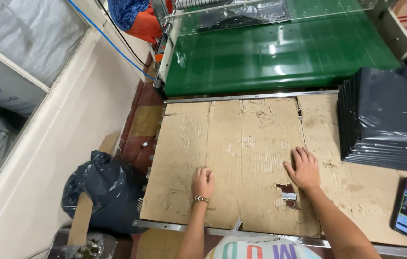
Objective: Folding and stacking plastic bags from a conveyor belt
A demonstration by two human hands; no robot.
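Cardboard sheet (pixel 241 158) is spread over the desk at frame centre, long axis left to right. Left hand (pixel 203 182) is curled shut on it; right hand (pixel 303 169) is pressed flat, fingers apart, empty.

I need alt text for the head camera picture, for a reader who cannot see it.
Two bare hands rest on a worn cardboard sheet: left hand curled, right hand flat. Beyond lies a green conveyor belt; dark plastic bags are stacked at right.
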